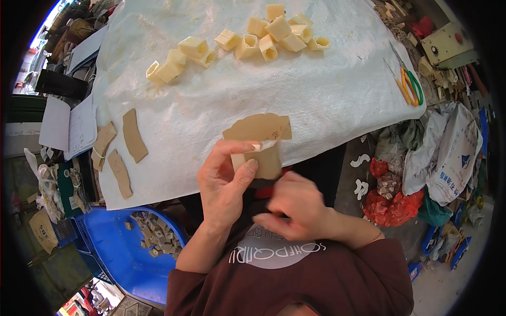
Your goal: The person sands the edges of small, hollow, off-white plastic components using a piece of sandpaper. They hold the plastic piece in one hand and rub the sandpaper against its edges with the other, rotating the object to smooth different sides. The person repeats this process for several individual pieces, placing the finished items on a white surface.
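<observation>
My left hand (222,176) is closed on a tan piece (266,160) with a pale top edge, pinched between thumb and fingers over the near table edge. Right behind it is a flat tan card piece (255,126) with a wavy far edge and dark marks; I cannot tell whether it is held too or lies on the table. My right hand (298,205) is just right of the held piece and apart from it. Its fingers are curled but smeared by motion, so anything in them is hidden.
Several cream hollow blocks (246,47) lie at the back of the white-covered table (184,110). Curved tan pieces (135,136) and an open notebook (79,129) are at left. Orange- and green-handled scissors (408,87) lie right. A blue tub (118,253) stands below left, bags (448,158) at right.
</observation>
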Action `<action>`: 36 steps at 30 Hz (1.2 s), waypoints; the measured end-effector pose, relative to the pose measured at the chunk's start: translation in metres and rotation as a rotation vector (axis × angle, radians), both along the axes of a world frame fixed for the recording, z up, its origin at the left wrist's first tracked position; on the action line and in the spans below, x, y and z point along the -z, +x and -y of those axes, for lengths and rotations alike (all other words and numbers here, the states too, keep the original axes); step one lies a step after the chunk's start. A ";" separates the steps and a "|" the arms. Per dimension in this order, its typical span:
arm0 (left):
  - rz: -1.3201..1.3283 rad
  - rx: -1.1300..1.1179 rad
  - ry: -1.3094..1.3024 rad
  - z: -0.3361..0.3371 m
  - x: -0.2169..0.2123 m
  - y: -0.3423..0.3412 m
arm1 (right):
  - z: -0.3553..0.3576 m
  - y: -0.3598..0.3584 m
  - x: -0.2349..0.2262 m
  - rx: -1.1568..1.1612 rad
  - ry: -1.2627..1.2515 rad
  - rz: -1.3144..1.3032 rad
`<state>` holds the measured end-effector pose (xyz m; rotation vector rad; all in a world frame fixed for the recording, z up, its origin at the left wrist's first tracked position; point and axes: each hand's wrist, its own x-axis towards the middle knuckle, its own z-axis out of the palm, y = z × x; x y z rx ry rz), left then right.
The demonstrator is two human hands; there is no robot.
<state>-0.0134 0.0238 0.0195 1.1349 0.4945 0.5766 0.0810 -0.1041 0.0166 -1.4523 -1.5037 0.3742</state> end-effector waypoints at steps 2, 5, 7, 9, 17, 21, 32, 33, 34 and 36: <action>0.025 -0.031 0.027 0.004 0.002 -0.001 | -0.002 0.002 0.008 -0.089 -0.336 -0.572; 0.075 0.005 -0.100 0.006 -0.005 -0.002 | -0.016 0.010 0.009 -0.075 -0.253 -1.463; 0.098 0.033 -0.157 0.005 -0.005 -0.003 | -0.020 0.010 0.022 -0.102 -0.041 -1.377; 0.112 0.037 -0.125 0.002 0.002 -0.006 | -0.023 0.012 0.037 -0.088 0.168 -1.217; 0.138 0.147 -0.042 0.003 0.012 -0.014 | -0.015 0.017 0.019 0.068 0.062 -1.318; 0.128 0.175 -0.030 0.004 0.008 -0.014 | -0.014 0.015 0.020 0.081 0.042 -1.329; 0.107 0.163 0.312 0.000 0.017 -0.006 | -0.017 0.025 0.011 -0.182 -0.076 -1.401; 0.101 0.147 0.341 0.000 0.015 -0.004 | -0.018 0.025 0.013 -0.157 -0.028 -1.337; 0.094 0.134 0.369 0.000 0.012 -0.003 | -0.018 0.023 0.018 -0.132 0.019 -1.274; 0.044 0.085 0.345 0.004 0.002 0.000 | -0.019 0.019 0.024 -0.082 0.086 -1.196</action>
